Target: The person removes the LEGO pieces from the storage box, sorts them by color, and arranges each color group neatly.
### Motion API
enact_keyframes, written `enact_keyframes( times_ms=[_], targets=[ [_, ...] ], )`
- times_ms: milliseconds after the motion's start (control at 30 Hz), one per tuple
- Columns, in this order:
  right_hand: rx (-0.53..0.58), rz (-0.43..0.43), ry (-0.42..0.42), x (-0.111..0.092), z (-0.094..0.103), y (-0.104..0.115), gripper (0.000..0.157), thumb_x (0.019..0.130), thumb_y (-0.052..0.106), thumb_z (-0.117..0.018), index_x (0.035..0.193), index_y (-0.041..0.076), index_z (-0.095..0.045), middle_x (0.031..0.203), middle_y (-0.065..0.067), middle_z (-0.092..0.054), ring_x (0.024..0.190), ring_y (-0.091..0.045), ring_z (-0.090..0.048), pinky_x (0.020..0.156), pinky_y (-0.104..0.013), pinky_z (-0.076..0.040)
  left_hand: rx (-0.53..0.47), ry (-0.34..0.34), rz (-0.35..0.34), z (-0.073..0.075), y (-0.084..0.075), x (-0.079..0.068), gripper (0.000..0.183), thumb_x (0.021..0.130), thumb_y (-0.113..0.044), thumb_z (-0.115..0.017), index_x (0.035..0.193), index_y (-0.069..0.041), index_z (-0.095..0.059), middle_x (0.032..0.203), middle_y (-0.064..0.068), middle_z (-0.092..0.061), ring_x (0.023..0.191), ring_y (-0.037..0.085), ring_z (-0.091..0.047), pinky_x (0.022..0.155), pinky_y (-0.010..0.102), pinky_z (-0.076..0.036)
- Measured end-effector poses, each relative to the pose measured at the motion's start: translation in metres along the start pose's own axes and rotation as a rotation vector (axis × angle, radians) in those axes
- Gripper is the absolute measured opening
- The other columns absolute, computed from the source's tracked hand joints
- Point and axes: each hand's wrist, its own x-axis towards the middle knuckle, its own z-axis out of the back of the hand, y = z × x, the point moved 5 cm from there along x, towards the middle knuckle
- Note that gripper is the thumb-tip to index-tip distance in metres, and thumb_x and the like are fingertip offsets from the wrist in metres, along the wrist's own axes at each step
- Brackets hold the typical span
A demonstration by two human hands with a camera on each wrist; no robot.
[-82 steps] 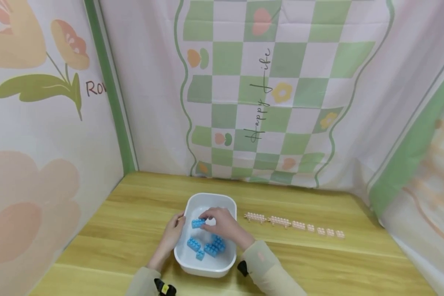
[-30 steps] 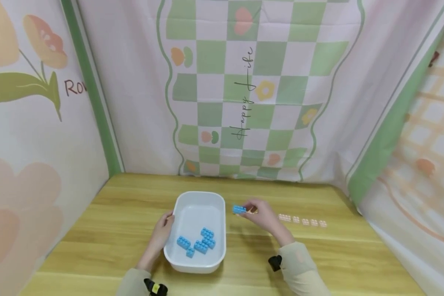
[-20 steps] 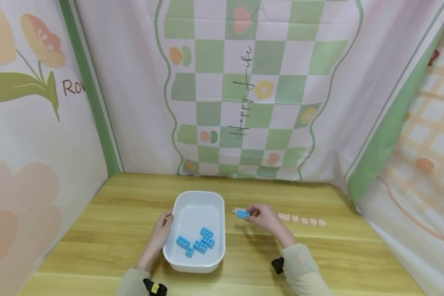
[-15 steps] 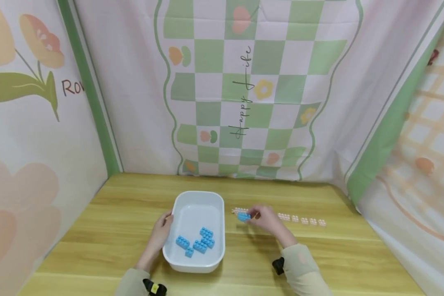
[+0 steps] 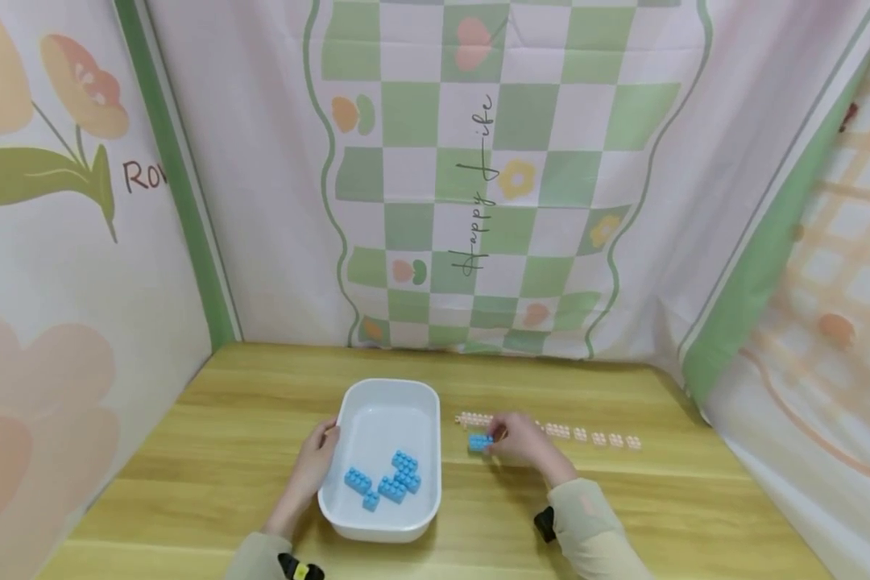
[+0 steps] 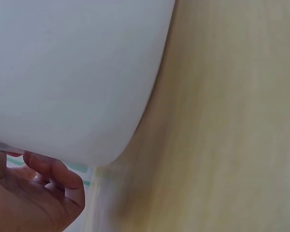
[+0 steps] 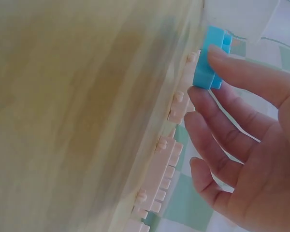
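My left hand (image 5: 313,461) grips the left rim of a white plastic tub (image 5: 380,528), its fingers (image 6: 53,170) bent at the edge in the left wrist view. Several blue building bricks (image 5: 392,488) lie inside towards the near end. To the right of the tub, my right hand (image 5: 519,441) pinches another blue building brick (image 5: 479,442) between thumb and fingers, low over the table, studs up. It sits just in front of the left end of a row of pale pink bricks (image 5: 474,419). In the right wrist view the thumb lies across the blue brick (image 7: 209,63).
The pink row continues right behind the right hand, with a longer brick (image 5: 558,431) and several small square ones (image 5: 598,439). All stand on a wood-grain table (image 5: 261,403). A patterned curtain (image 5: 464,242) hangs at the table's back edge.
My right hand has carried the blue brick out of the tub to the right, then lowered it from over the pink row to just in front. The left hand stays on the tub.
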Motion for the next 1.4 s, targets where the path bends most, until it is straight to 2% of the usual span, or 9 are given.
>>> enact_keyframes(
  times_ms=[233,467,767,1167,1400],
  targets=[
    [-0.004,-0.015,0.036,0.004,-0.005,0.002,0.020,0.070,0.010,-0.079,0.082,0.009,-0.063,0.079,-0.001,-0.060,0.075,-0.015,-0.054,0.068,-0.031,-0.048,-0.012,-0.015,0.004,0.000,0.002,0.001,0.046,0.101,-0.030,-0.037,0.137,-0.003,-0.043,0.112,0.021,-0.059,0.092,0.024,-0.061,0.078,0.036,-0.052],
    [0.004,-0.029,0.061,0.005,-0.006,0.004,0.021,0.070,0.009,-0.079,0.082,0.007,-0.062,0.079,-0.001,-0.060,0.075,-0.015,-0.054,0.069,-0.031,-0.048,-0.008,-0.025,-0.032,0.001,-0.003,0.001,0.048,0.100,-0.032,-0.037,0.136,-0.002,-0.044,0.105,0.020,-0.061,0.083,0.020,-0.061,0.071,0.031,-0.052],
    [0.025,-0.026,0.083,0.009,-0.008,0.002,0.023,0.068,0.007,-0.079,0.082,0.006,-0.061,0.080,-0.002,-0.060,0.075,-0.015,-0.055,0.069,-0.030,-0.049,-0.011,-0.010,0.020,0.000,0.000,0.002,0.044,0.101,-0.029,-0.038,0.137,-0.004,-0.044,0.107,0.019,-0.061,0.085,0.020,-0.061,0.072,0.032,-0.053],
    [-0.004,-0.029,0.086,0.012,-0.010,0.007,0.024,0.068,0.009,-0.080,0.083,0.007,-0.061,0.080,-0.002,-0.060,0.075,-0.015,-0.055,0.069,-0.030,-0.049,-0.024,-0.013,0.023,0.001,0.004,0.002,0.043,0.100,-0.028,-0.039,0.136,-0.004,-0.044,0.103,0.018,-0.061,0.082,0.019,-0.061,0.070,0.031,-0.052],
    [0.010,-0.036,0.105,0.014,-0.009,0.007,0.028,0.070,0.010,-0.079,0.092,0.007,-0.062,0.086,-0.003,-0.060,0.081,-0.017,-0.056,0.072,-0.034,-0.050,-0.024,-0.014,0.020,0.001,0.003,0.003,0.044,0.100,-0.028,-0.040,0.136,-0.004,-0.044,0.102,0.018,-0.061,0.081,0.019,-0.061,0.069,0.032,-0.053]
  ],
)
